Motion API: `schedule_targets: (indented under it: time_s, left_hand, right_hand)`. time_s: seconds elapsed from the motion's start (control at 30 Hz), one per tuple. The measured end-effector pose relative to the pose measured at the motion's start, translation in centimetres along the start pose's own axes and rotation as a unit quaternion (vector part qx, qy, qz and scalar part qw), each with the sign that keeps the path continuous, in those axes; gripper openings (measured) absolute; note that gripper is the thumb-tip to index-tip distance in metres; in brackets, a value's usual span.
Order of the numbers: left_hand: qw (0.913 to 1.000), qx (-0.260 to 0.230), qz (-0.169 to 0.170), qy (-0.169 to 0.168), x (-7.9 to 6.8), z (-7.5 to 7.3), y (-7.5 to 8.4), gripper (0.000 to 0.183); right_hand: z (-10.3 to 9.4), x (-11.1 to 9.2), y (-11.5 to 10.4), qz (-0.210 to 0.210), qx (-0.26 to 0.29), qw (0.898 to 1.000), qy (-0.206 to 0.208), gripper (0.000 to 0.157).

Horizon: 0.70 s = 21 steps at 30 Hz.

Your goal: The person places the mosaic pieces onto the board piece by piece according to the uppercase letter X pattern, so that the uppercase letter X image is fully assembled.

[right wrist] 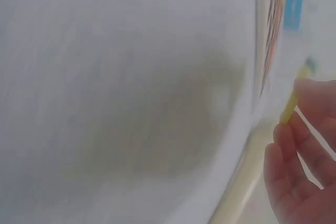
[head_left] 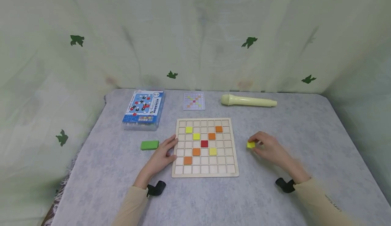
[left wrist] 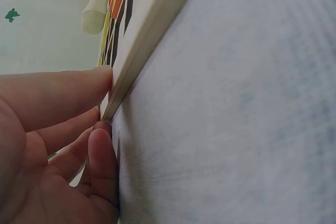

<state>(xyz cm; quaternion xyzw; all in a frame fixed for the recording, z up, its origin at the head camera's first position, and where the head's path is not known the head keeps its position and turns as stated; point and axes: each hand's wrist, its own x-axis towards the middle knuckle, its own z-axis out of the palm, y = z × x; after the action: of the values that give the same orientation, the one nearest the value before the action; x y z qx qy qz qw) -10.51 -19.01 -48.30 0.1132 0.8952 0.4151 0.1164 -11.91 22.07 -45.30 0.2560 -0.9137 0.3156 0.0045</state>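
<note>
A square wooden grid board [head_left: 205, 176] lies on the table. Several yellow and orange tiles sit in its cells along two crossing diagonals, around a red tile [head_left: 204, 144] at the centre. My left hand [head_left: 162, 156] rests at the board's left side, thumb and fingertips touching the edge; up close, the left wrist view shows the thumb [left wrist: 63, 95] against the rim. Right of the board, my right hand [head_left: 270, 149] pinches a small yellow tile [head_left: 250, 145] between thumb and fingers, apart from the board. In the right wrist view this yellow tile [right wrist: 289, 107] appears tilted and thin, edge-on.
Behind the board lies a small pattern card [head_left: 194, 101] with a coloured cross. A pale yellow-green microphone-shaped stick [head_left: 248, 100] is at back right. The boxed blue molecule set [head_left: 143, 110] stands back left, and a green block [head_left: 149, 145] lies beside my left hand.
</note>
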Motion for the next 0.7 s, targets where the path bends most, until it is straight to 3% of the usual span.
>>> schedule_targets:
  time_s: [0.13,0.3,0.5,0.7]
  left_hand:
    - [1.0,-0.003,0.0,-0.001,0.1,0.0,0.1,0.064]
    - [1.0,-0.007,0.001,-0.001,0.2,0.0,0.1,0.064]
    - [1.0,-0.005,0.005,-0.003,0.1,-0.1,0.0,0.064]
    - [1.0,-0.005,0.006,-0.003,-0.1,-0.2,0.1,0.064]
  right_hand:
    - [2.9,1.1,-3.1,-0.027,0.012,0.999,-0.046,0.026]
    - [5.3,1.8,-5.5,-0.048,-0.016,0.994,-0.101,0.023]
    - [6.5,2.1,-6.5,-0.047,-0.061,0.992,-0.103,0.024]
    - [6.4,1.9,-6.6,-0.037,-0.051,0.993,-0.099,0.024]
